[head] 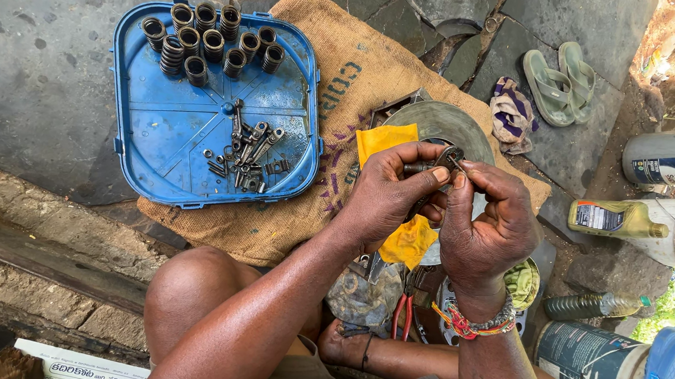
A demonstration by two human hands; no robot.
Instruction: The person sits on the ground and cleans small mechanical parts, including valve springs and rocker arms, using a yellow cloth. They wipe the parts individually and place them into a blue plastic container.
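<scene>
Both hands, left hand (392, 191) and right hand (484, 226), pinched a small metal part (441, 160) between fingertips above the burlap sack (348, 90); inspection or fitting seemingly underway; next move called for steady grip; springs (207, 38) lay along the blue tray's (132, 159) far edge.

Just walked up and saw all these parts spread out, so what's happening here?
A seated person holds a small metal part between both hands, left hand and right hand, above a yellow cloth. Beside them, a blue tray on burlap sacking holds coil springs and small metal pieces.
</scene>
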